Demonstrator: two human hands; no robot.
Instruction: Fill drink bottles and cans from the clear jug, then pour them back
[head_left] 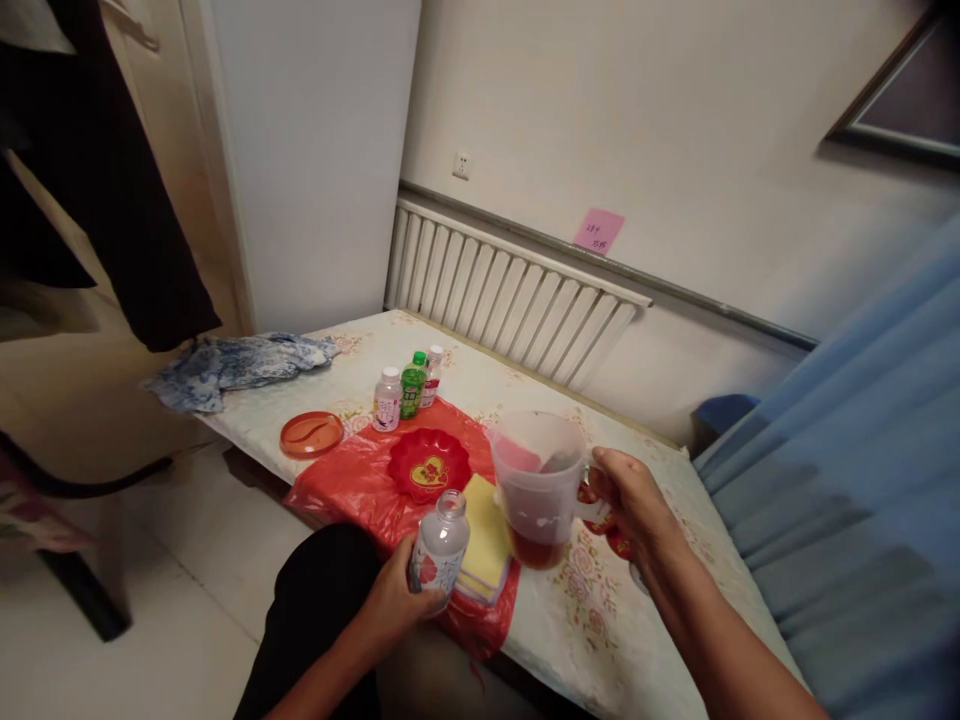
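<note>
My left hand (401, 592) is wrapped round a clear bottle (442, 548) with a printed label and no cap on its mouth. It is held over the near edge of the table. In my right hand (634, 495) is the handle of a translucent plastic measuring jug (536, 490), raised over the table with reddish-brown liquid in its bottom. The jug is right of the bottle and apart from it. Yellow cloths (484, 535) lie folded behind the bottle, partly hidden by it. Beyond them a red scalloped dish (429, 465) sits on a red plastic sheet (341, 480).
A pink-labelled bottle (387, 400), a green bottle (412, 388) and a white-capped bottle (433, 375) stand together at the back. An orange round lid (311, 435) and a blue-white cloth (247, 365) lie left. A radiator (502, 285) lines the wall; a blue curtain (862, 460) hangs right.
</note>
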